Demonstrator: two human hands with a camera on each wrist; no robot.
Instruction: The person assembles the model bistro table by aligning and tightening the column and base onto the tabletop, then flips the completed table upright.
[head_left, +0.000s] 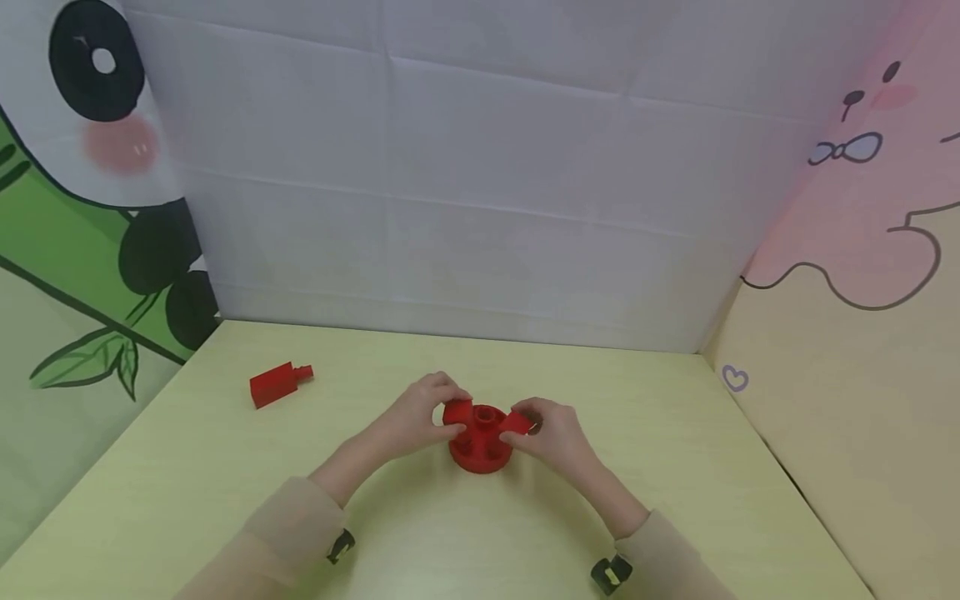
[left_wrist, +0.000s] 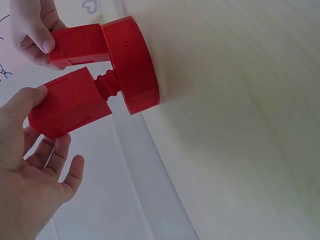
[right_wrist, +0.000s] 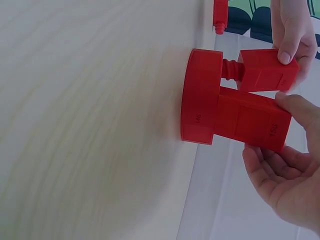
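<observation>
A round red base [head_left: 481, 463] with raised round sockets stands on the table between the two hands. My left hand [head_left: 411, 421] grips a red block [left_wrist: 70, 104] between thumb and fingers. From that block a threaded stem [left_wrist: 108, 84] shows, its tip at the base, the block itself standing off from it. Opposite, my right hand [head_left: 557, 431] pinches another red block [right_wrist: 252, 121], whose end sits right against the base with no thread showing. Both blocks lean outward in the head view, and the fingers cover part of each.
Toward the back left of the table [head_left: 637, 533] lies a third red block [head_left: 274, 385] with a narrower stem. A white sheet wall [head_left: 480, 208] rises behind the table, and printed panels stand on both sides.
</observation>
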